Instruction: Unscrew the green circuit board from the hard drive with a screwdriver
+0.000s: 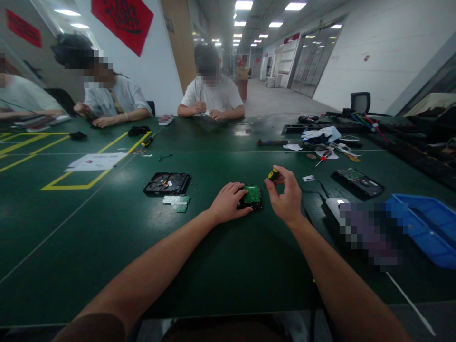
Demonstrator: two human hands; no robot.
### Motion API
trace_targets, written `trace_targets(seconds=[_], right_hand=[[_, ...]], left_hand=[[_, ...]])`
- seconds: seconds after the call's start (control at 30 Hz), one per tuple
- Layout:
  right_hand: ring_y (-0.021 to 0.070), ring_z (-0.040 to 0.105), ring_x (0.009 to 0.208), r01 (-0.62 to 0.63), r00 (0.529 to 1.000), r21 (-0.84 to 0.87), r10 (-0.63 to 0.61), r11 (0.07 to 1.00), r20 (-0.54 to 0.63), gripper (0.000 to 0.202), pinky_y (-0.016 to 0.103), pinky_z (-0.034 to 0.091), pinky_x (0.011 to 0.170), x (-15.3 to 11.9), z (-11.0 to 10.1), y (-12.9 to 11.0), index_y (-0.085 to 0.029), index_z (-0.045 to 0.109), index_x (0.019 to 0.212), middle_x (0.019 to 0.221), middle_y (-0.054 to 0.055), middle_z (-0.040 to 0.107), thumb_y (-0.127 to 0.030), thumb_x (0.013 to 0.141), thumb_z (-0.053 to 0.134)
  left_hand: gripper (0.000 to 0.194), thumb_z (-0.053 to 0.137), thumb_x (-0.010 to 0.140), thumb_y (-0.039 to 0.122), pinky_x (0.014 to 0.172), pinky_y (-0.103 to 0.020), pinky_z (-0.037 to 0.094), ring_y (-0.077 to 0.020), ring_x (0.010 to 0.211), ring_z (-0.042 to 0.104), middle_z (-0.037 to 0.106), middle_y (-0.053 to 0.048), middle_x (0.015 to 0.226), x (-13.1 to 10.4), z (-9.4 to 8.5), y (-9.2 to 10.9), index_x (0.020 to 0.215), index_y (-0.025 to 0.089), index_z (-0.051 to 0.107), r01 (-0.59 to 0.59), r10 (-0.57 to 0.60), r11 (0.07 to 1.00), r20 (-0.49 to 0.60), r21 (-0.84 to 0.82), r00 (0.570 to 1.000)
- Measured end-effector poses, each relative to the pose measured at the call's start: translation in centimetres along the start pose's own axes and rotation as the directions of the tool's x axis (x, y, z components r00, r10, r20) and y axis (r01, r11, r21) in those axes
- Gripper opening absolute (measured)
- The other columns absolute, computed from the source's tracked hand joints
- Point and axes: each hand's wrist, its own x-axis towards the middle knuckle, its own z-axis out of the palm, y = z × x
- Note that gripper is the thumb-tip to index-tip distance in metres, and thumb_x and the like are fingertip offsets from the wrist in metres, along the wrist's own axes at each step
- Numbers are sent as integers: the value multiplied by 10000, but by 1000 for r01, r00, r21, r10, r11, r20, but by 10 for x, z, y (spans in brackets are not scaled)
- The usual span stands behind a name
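A hard drive (253,194) lies on the green tabletop with its green circuit board facing up. My left hand (230,203) grips it from the left, fingers along the far side and thumb at the near edge, covering part of the board. Just right of the drive, my right hand (287,194) is closed on a short screwdriver with a yellow and black handle (273,174). Its tip is too small to make out. To the left lie an opened drive casing (167,183) and a loose circuit board (181,204), with tiny dark bits beside them.
Another hard drive (358,183) lies at right, near a blue tray (427,228) and a partly blurred object with a white end (335,206). Gloves (320,135) and a red screwdriver (322,157) sit farther back. A person (212,97) sits across the table, others at left.
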Motion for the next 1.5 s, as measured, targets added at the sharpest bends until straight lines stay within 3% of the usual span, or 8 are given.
trace_targets(seconds=[0.17,0.6,0.93,1.1,1.2,1.37,1.5], right_hand=[[259,705,1073,-16,999,63,12,998,51,485,493,634,916,-2,2,2,-305,462,1504,1346,110,659,-279,1027,547],[231,650,947,40,999,-26,-40,999,-19,439,430,630,799,3,-4,-5,-333,580,1372,1147,73,638,-368,955,712],[265,711,1098,-7,997,62,2,998,82,490,504,632,937,-2,2,-5,-330,443,1523,1357,90,674,-317,1041,529],[262,694,1021,41,999,-29,-40,999,25,479,490,629,895,1,-1,-6,-305,541,1436,1249,94,683,-359,976,664],[251,699,987,39,999,-32,-39,999,11,464,478,631,872,1,-1,-6,-309,534,1442,1226,86,692,-318,990,638],[246,707,1048,13,999,39,-15,999,50,503,483,619,931,-2,2,-6,-321,461,1513,1352,88,667,-256,1024,556],[243,685,1029,35,999,-8,-35,999,32,488,471,622,896,-1,1,-9,-326,513,1476,1271,86,663,-280,1000,613]], left_hand=[[641,674,894,628,1228,-574,370,-359,1430,471,546,-145,1494,0,1,0,1381,217,598,5,-5,1000,-13,-19,1000],[645,663,901,634,1230,-571,368,-359,1433,467,542,-149,1497,0,1,1,1376,202,601,1,-1,1000,-9,3,1000],[648,662,898,647,1228,-573,377,-362,1427,474,546,-147,1490,0,-1,2,1374,212,606,9,-9,1000,-9,-7,1000],[652,649,907,647,1234,-572,367,-361,1430,470,535,-147,1504,0,0,1,1384,204,600,5,-5,1000,-7,7,1000],[648,653,903,651,1235,-578,363,-359,1439,463,529,-138,1513,0,1,1,1386,221,597,5,-5,1000,-5,-4,1000],[643,669,898,636,1229,-572,374,-358,1431,471,537,-142,1502,0,1,1,1380,218,597,5,-5,1000,-7,-4,1000],[643,655,905,645,1230,-567,375,-361,1428,473,541,-147,1496,1,0,1,1368,200,607,0,0,1000,-16,7,1000]])
